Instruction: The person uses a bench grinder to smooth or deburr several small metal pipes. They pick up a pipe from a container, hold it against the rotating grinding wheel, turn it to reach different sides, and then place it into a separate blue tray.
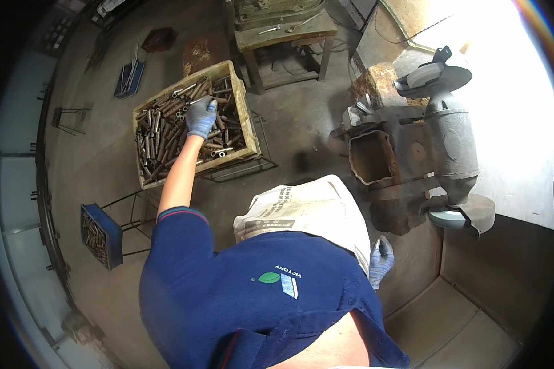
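Observation:
My left hand, in a blue-grey glove, reaches into a pale yellowish crate heaped with short metal tubes. Its fingers are closed on a metal tube among the pile, though the glove hides most of that piece. Some tubes are dull brown, others shinier. Low at my right side, beside the light apron, my right hand wears a similar glove. Its loosely bent fingers stand a little apart, with nothing visible in them.
A bench grinder with two wheels stands at the right, beside an open-topped, rusty metal box. A blue bin of small parts sits at the left. Ahead is a worktable with wrenches. A wire stand supports the crate.

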Tool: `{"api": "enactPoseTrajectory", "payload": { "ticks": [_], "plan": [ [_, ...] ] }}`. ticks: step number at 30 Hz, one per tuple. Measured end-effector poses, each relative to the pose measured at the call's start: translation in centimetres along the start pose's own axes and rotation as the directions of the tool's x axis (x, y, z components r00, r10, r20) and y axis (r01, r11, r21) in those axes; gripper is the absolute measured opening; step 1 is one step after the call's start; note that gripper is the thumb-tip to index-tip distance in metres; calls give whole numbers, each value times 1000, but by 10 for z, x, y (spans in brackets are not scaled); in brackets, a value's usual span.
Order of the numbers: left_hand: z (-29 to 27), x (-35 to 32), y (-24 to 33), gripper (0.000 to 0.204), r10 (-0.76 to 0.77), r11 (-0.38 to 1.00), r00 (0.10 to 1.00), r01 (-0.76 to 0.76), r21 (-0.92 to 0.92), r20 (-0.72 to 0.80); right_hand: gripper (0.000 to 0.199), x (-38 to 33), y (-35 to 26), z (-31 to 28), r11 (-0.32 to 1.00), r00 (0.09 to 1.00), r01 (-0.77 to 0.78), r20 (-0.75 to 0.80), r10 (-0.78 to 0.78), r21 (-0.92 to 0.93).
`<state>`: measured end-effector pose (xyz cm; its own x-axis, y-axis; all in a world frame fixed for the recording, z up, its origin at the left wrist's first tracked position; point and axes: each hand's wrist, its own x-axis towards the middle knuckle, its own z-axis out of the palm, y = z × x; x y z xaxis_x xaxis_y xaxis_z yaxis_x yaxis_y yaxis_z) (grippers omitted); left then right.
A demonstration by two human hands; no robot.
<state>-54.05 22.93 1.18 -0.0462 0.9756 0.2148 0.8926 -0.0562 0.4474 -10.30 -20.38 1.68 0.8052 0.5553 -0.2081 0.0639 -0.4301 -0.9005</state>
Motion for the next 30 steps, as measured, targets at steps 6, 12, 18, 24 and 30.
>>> {"api": "enactPoseTrajectory", "payload": {
  "ticks": [6,12,18,24,30],
  "plan": [
    [-40,-28,125,18,-29,321,946,314,-893,323,20,10,-84,29,945,943,318,131,-306,-79],
    [-8,-86,273,21,487,213,728,436,-874,482,41,33,-175,70,814,721,565,401,-565,130],
    [28,-126,334,24,450,309,414,759,-573,791,43,24,-167,54,757,746,651,230,-624,-60],
    [52,-155,359,25,499,437,125,818,-373,858,36,14,-141,38,800,800,591,-50,-598,-106],
    [63,-168,380,35,716,429,-144,863,-268,683,35,3,-134,31,836,777,529,-313,-545,-143]
  ]
}}
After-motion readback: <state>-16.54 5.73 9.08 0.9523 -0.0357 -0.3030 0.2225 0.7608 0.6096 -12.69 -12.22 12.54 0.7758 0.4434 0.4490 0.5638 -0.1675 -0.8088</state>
